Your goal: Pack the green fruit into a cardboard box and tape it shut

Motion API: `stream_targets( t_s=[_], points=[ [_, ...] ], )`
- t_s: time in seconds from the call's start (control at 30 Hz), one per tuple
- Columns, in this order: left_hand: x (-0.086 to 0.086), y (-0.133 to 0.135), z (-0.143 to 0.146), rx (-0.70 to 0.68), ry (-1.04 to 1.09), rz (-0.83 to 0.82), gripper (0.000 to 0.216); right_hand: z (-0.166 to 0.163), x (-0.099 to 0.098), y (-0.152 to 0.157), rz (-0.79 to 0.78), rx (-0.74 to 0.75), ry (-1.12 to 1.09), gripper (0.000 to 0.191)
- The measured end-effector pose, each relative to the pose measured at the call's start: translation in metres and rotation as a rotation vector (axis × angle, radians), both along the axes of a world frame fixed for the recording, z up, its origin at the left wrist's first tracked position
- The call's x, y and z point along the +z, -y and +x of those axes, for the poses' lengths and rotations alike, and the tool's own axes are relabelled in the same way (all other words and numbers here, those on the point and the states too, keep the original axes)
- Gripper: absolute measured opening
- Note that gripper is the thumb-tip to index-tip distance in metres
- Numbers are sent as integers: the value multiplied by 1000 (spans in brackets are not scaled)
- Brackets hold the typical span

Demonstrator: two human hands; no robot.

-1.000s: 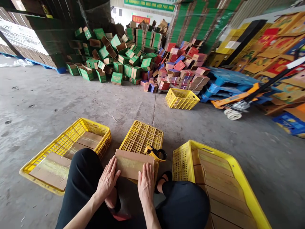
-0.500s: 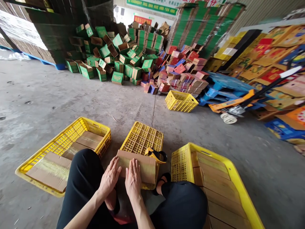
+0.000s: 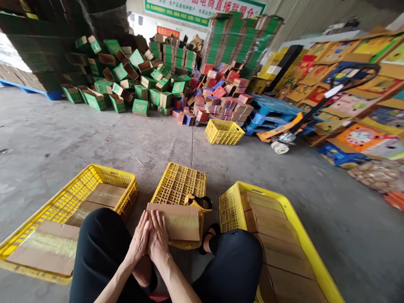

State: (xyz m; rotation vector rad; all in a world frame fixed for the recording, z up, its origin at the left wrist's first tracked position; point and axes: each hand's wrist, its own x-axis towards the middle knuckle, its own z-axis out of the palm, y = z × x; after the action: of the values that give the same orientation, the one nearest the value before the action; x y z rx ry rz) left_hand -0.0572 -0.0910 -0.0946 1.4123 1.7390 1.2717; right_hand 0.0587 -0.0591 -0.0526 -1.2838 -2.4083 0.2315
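A brown cardboard carton (image 3: 184,223) with a strip of clear tape along it lies across an upturned yellow crate (image 3: 180,179) between my knees. My left hand (image 3: 139,240) is at the carton's left end, fingers stretched out. Right beside it, touching it, my right hand (image 3: 158,237) lies flat on the same end of the carton, fingers straight. Neither hand grips anything. Just behind the carton, a yellow tape dispenser (image 3: 197,203) with a dark ring rests on the crate.
A yellow crate (image 3: 129,198) at left holds several taped cartons; another yellow crate (image 3: 229,212) at right is packed with them. Farther off stand a small yellow crate (image 3: 224,132), a pallet jack (image 3: 284,136), blue pallets (image 3: 271,107) and a heap of green boxes (image 3: 140,107).
My right hand has slid left along the carton to meet my left hand. The camera view has turned to the right.
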Motion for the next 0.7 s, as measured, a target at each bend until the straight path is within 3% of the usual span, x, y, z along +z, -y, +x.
stream_targets(
  t_s=[0.1,0.27,0.4,0.6,0.7],
  points=[
    [-7,4,-1,-70,-157,39,65,32,5,11,18,-6,31,62],
    [-6,12,-2,-175,-491,200,47,107,1,17,82,-226,56,58],
    [-5,20,-3,-188,-661,248,41,144,-10,11,120,-427,-33,66],
    [-17,15,-12,-170,-592,137,31,159,-9,-10,-50,-524,-378,74],
    [-9,6,-11,-136,-466,0,41,165,-4,-22,-143,-600,-523,71]
  ],
)
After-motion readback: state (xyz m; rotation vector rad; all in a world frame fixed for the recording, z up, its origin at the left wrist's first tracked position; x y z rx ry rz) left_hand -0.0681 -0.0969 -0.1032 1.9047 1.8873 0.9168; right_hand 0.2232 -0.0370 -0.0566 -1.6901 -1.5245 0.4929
